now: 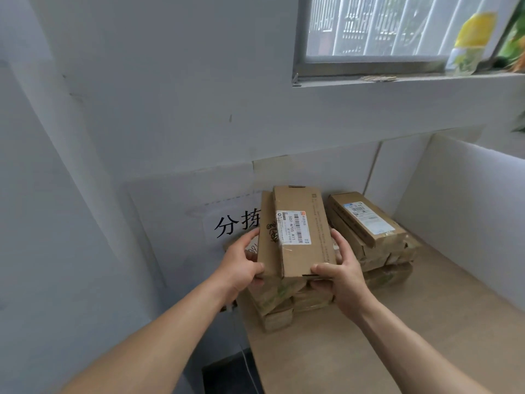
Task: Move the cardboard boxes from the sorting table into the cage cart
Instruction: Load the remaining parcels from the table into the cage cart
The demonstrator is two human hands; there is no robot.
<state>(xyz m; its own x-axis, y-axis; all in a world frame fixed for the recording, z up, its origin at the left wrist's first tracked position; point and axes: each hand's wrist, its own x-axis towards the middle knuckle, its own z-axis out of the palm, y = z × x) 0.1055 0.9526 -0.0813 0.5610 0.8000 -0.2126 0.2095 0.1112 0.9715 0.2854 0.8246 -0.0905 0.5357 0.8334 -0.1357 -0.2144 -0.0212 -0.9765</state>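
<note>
Soft daylight is coming in through the window [383,27] high on the right, its grey frame sitting above a pale windowsill [426,81]. A clear bottle with a yellow top [468,44] is standing on that sill, and green leaves [512,38] are showing just past it. The white wall [170,95] is running down, plain and faintly scuffed, to white panels boxing in the brown desk [397,336]: a back panel [341,169] and a side panel [468,194] on the right. A paper sign [227,226] with black characters is hanging on the left. Beside the desk's near left edge a dark floor [224,376] is showing, with a thin white cable [245,358] trailing down.
</note>
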